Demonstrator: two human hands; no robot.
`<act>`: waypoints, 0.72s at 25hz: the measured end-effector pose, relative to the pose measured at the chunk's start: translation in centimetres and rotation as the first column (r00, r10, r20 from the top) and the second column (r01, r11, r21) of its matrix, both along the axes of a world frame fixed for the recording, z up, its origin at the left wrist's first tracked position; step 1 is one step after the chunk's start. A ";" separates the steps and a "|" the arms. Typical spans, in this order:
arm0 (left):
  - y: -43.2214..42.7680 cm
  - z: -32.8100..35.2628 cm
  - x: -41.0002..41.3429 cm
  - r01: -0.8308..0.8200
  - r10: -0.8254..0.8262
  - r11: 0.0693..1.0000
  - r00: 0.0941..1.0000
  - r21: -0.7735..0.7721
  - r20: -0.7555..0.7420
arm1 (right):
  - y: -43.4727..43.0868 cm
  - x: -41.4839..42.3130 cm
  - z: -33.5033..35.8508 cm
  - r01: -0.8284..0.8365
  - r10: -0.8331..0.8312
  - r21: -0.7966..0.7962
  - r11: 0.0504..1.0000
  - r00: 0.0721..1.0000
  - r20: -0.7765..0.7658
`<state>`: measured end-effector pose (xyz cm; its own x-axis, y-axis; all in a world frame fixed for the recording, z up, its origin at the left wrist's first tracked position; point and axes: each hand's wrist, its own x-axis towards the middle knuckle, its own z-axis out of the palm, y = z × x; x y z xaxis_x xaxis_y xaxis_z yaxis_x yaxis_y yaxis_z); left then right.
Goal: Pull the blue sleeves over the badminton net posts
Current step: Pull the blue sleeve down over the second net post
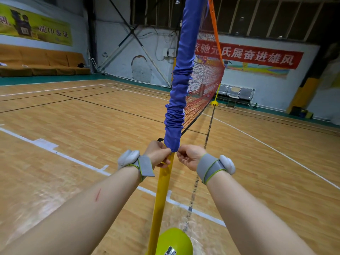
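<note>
A blue fabric sleeve (177,100) covers the upper part of the near yellow net post (161,192), bunched in wrinkles along its lower half. Its bottom hem sits about mid-height on the post. My left hand (159,153) pinches the hem on the left side, and my right hand (189,156) pinches it on the right. Bare yellow post runs down from the hem to the rounded yellow-green base (174,242). The red net (204,80) stretches away to the far yellow post (217,92), which shows no sleeve.
Wooden court floor with white and black lines spreads all around. A row of metal chairs (237,92) stands by the far wall behind the far post. Orange benches (42,61) line the left wall. Both wrists wear grey straps with white devices.
</note>
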<state>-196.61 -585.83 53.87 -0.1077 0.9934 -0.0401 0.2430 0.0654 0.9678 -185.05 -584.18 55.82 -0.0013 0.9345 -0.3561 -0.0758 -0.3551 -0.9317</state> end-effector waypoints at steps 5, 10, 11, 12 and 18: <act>0.0 -1.7 -0.7 0.061 -0.063 0.997 0.996 -0.039 -0.063 | 0.8 -0.1 -2.4 0.012 -0.021 0.053 0.999 0.984 0.177; 1.8 -1.1 -2.6 -0.118 0.127 0.986 0.990 0.120 -0.066 | 2.2 -0.1 -2.1 -0.038 -0.010 0.112 0.993 0.915 0.404; 2.0 -0.8 -2.7 -0.123 0.141 0.975 0.986 0.183 -0.086 | 2.4 -0.2 -1.9 -0.052 -0.032 0.167 0.985 0.883 0.468; 2.4 -0.6 -2.8 -0.095 0.123 0.969 0.986 0.228 -0.109 | 2.6 -0.4 -1.7 -0.068 -0.066 0.235 0.970 0.853 0.517; 3.9 0.1 -3.4 0.047 0.029 0.966 0.957 0.254 -0.288 | 2.7 -0.1 -0.1 -0.218 -0.104 0.377 0.900 0.733 0.672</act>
<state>-200.03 -581.92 53.98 -0.0684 0.9669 0.2459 0.5119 -0.1776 0.8405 -185.16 -581.47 55.68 0.0247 0.9919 0.1243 0.6217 0.0821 -0.7789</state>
